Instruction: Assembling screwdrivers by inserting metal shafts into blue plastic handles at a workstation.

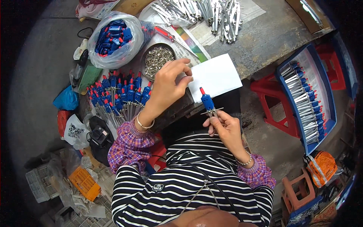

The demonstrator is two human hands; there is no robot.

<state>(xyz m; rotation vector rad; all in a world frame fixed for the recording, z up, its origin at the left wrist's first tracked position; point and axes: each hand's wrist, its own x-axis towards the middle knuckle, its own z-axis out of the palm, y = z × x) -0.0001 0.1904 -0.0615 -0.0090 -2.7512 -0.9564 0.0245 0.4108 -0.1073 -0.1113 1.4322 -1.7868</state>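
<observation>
In my right hand (227, 130) is a compass-like tool (207, 101) with a blue head, a red tip and a thin metal crosspiece. My thumb and fingers pinch its metal legs, and the red tip points away from me. My left hand (170, 81) hovers by the near edge of a round dish of small metal pins (158, 58). Its fingers are curled with thumb and forefinger close together; anything between them is too small to make out. A white sheet of paper (217, 77) lies on the table just beyond the held tool.
Many similar blue-headed tools (121, 92) lie left of my left arm. Behind them stands a clear bag of blue parts (113, 39). Loose metal legs (223, 19) and a red-handled screwdriver (164, 33) lie farther back. Right: a blue tray (329, 113) of tools on red stools (274, 104).
</observation>
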